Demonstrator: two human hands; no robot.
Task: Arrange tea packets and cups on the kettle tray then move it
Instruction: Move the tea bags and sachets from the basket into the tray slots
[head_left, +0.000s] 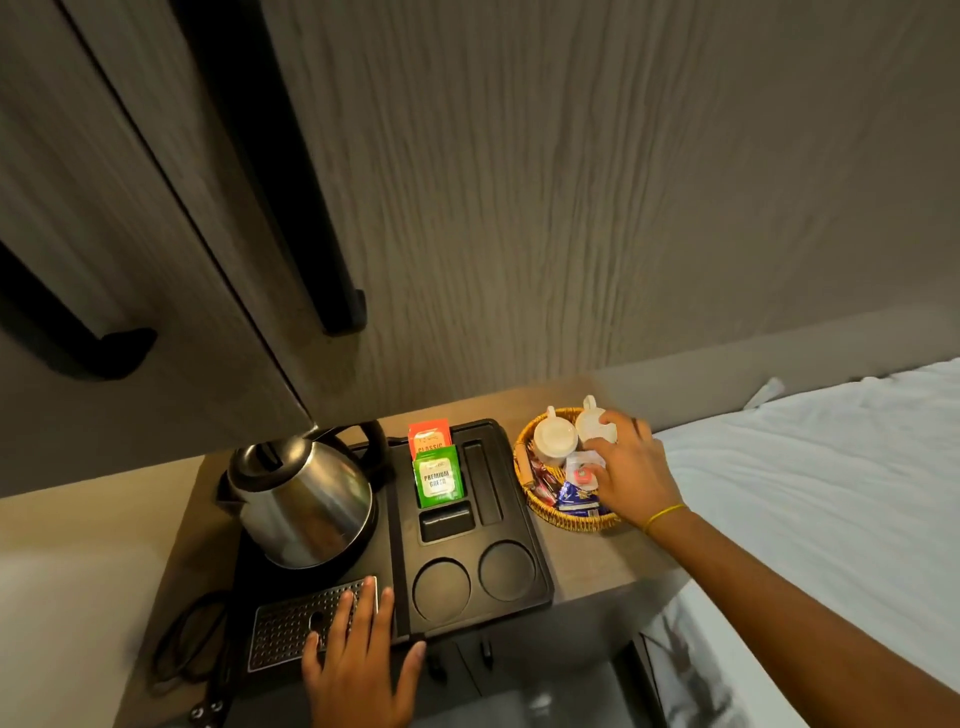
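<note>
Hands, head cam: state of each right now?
Left hand: open, flat on the tray's front edge, holding nothing.
Right hand: in the basket, fingers on a white cup; grip cannot be told.

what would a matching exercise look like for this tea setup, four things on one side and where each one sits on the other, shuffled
Things
1. shiny steel kettle
2. green tea packet
3. two white ceramic cups
4. left hand

Places
A. inside the round woven basket
B. flat on the perforated metal drip grate
C. on the left part of the black tray
D. upright in a tray slot, in front of the orange tea packet

Pairs: 1-C, 2-D, 3-A, 4-B
</note>
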